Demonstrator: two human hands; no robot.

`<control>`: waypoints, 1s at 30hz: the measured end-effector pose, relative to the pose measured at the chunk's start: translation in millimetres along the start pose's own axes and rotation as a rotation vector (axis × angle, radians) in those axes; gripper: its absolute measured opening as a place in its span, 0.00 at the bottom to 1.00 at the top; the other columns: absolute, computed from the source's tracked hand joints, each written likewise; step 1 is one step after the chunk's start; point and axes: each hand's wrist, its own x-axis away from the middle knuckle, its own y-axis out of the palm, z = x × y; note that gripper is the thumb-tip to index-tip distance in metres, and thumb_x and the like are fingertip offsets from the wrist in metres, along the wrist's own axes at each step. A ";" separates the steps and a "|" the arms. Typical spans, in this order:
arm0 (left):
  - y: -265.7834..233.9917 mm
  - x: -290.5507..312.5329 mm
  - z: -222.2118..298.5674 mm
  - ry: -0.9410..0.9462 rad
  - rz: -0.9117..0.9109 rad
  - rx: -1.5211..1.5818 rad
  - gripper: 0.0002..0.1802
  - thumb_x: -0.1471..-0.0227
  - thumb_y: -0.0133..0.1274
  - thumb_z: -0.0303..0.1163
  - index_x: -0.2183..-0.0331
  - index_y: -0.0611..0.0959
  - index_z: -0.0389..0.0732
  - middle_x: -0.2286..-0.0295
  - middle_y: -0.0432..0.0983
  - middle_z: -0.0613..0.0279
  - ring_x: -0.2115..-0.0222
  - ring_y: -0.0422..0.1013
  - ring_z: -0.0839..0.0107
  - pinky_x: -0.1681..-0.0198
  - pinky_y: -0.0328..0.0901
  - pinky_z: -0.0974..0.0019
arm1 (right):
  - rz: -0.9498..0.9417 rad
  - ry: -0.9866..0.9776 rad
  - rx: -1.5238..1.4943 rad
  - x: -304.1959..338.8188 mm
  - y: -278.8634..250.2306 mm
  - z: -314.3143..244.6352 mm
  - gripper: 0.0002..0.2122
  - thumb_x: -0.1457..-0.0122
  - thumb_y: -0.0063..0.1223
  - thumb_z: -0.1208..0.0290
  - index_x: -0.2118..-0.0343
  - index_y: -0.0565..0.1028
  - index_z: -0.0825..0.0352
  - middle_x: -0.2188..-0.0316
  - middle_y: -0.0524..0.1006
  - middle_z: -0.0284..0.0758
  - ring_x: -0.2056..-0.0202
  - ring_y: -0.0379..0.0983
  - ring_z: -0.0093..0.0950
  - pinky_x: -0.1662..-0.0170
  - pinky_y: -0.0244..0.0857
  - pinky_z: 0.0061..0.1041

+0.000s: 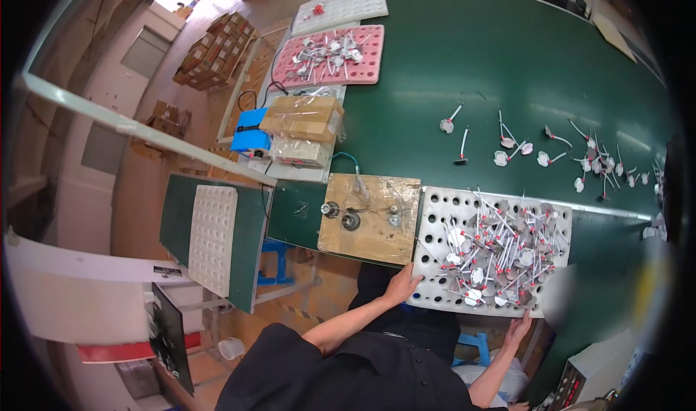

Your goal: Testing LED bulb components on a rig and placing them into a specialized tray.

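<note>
A white foam tray with rows of round holes (433, 293) lies in front of me, its far edge at the green table. Piled on it are many small parts (507, 255), each a grey-white disc with a thin white stem and a red spot. My left hand (401, 286) grips the tray at its left near corner, fingers going under the edge. At the near right edge, my right hand (518, 330) holds the tray from below, its fingertips partly hidden. Just left of the tray sits a wooden board (348, 248) with metal fittings and a cable.
Loose stemmed parts (596, 157) are scattered across the green table (464, 48). A pink foam tray (371, 66) with more parts lies far left, near cardboard boxes (304, 116) and a blue device (250, 132). Another white tray (212, 237) rests on the left side table.
</note>
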 end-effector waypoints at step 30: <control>-17.8 0.4 -175.7 0.567 -0.014 0.064 0.14 0.41 0.47 0.28 0.79 0.77 0.40 0.82 0.72 0.54 0.80 0.71 0.53 0.75 0.64 0.55 | -0.094 -0.484 0.071 17.4 27.2 2.2 0.25 0.30 0.42 0.54 0.37 0.63 0.67 0.41 0.69 0.36 0.42 0.68 0.27 0.39 0.60 0.31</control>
